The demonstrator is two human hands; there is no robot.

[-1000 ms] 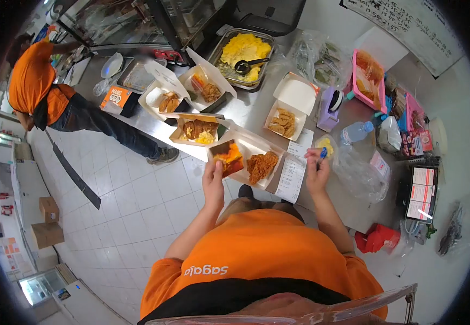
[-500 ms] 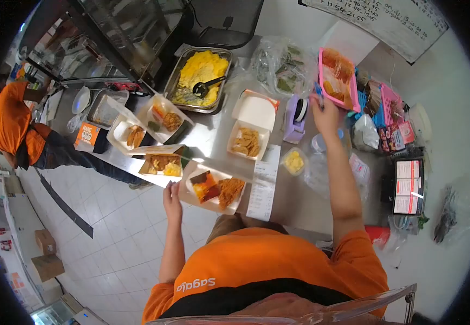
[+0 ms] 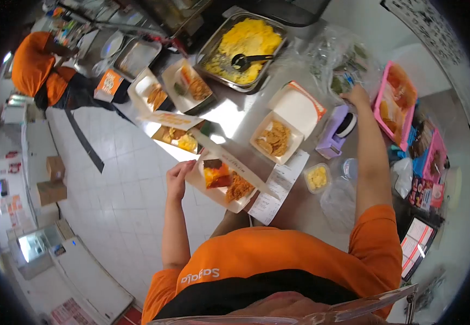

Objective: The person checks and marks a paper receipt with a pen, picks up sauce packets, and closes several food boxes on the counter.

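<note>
My left hand (image 3: 178,179) holds the left edge of a paper takeaway box (image 3: 194,174) at the counter's front. Inside lie fried chicken (image 3: 239,187) and an orange-and-red packet (image 3: 216,174); the raised lid (image 3: 235,162) stands partly over them. My right hand (image 3: 358,96) is stretched out between a clear plastic bag of green leaves (image 3: 335,59) and a pink basket (image 3: 391,103). Its fingers are closed on a slim blue pen-like thing (image 3: 349,79), too small to make out fully. Below that arm stands a purple tape dispenser (image 3: 331,135).
Another open box (image 3: 278,135) holds fried pieces, beside a receipt (image 3: 281,187) and a small tub of yellow food (image 3: 317,177). A tray of yellow food (image 3: 243,49) with a black ladle stands behind. More boxes (image 3: 189,89) are at left. A co-worker (image 3: 34,65) stands farther left.
My right hand has moved away from the pink basket toward the plastic bag, the blue thing still in it. The front box's lid has come up over its food. The view has shifted.
</note>
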